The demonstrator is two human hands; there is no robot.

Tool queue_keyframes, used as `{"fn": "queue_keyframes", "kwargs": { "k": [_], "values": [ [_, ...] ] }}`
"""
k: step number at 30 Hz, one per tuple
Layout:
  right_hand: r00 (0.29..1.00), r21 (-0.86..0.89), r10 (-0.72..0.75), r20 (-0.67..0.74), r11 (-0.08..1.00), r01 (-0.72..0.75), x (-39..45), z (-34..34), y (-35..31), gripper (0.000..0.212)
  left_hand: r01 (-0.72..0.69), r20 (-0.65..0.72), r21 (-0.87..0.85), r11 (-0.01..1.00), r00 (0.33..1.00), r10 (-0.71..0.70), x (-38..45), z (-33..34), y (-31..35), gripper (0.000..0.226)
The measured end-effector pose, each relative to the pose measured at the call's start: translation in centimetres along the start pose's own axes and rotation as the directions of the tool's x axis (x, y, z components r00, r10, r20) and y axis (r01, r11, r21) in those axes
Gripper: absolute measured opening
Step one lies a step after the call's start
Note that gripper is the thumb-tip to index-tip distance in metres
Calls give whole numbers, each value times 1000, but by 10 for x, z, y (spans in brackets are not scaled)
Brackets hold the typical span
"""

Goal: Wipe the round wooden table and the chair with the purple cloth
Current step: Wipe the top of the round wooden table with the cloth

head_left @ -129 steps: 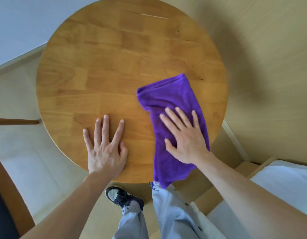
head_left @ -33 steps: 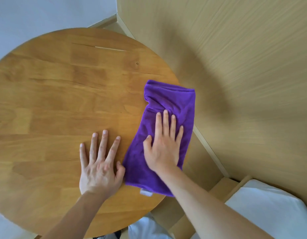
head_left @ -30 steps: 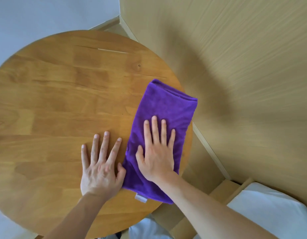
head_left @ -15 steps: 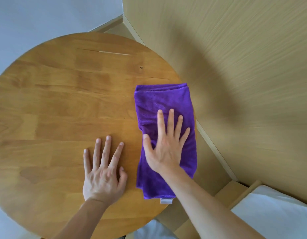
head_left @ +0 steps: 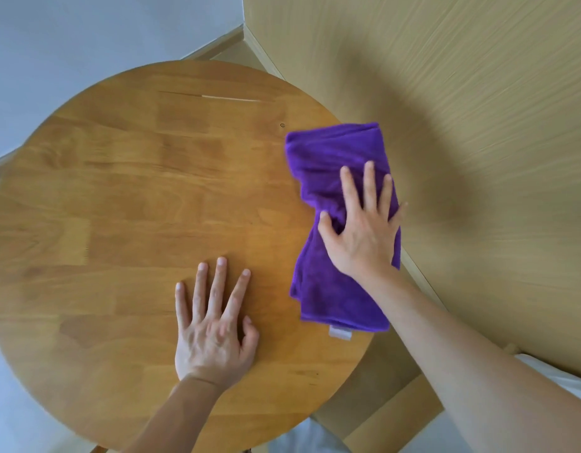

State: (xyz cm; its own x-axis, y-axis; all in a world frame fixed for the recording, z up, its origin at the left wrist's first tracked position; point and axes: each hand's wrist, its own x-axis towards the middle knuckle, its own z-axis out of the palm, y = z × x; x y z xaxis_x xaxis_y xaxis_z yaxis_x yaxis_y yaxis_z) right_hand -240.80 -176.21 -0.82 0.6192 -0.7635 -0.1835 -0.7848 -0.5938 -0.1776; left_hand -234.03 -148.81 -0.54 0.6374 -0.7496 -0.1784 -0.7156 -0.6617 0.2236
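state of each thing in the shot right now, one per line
purple cloth: bunched, lying along the right edge of the table, partly past the rim
right hand: fingers spread, pressing flat on the cloth
left hand: flat on bare wood, fingers spread, clear of the cloth
round wooden table: nothing on it but the cloth and hands
cloth label: white, showing at the near end

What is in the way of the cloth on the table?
Only the left hand, flat on the table beside the cloth. The right hand presses the cloth at the table's right edge.
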Motion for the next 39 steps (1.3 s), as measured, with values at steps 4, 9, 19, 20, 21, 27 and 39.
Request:
{"fn": "queue_keyframes", "kwargs": {
  "k": [4, 9, 19, 20, 21, 27, 39],
  "values": [
    [993, 12, 121, -7, 993, -121, -9, 4, -27, 79, -1, -9, -5, 1000, 1000, 1, 0, -1, 0, 79],
    [961, -33, -276, 31, 960, 277, -85, 19, -37, 83, 5, -1, 4, 1000, 1000, -5, -1, -2, 0, 79],
    [985, -29, -171, 2, 985, 171, 7, -2, -26, 79, 5, -50, -5, 1000, 999, -5, 0, 0, 1, 78],
    [995, -21, -99, -6, 995, 99, 10, -1, -34, 79, 3, -55, -4, 1000, 998, -4, 0, 1, 0, 78],
    [999, -13, -49, -13, 999, 49, 8, 0, -41, 79, 2, -58, -4, 1000, 998, -2, 0, 2, 0, 78],
    [951, -43, -309, 36, 950, 310, -67, 18, -63, 88, 1, -57, 7, 1000, 998, -1, -1, 0, 1, 77],
    [997, -15, -74, 4, 997, 74, 5, 6, -51, 82, -1, -60, -20, 1000, 998, 0, 0, -2, 1, 78]
  ]
}}
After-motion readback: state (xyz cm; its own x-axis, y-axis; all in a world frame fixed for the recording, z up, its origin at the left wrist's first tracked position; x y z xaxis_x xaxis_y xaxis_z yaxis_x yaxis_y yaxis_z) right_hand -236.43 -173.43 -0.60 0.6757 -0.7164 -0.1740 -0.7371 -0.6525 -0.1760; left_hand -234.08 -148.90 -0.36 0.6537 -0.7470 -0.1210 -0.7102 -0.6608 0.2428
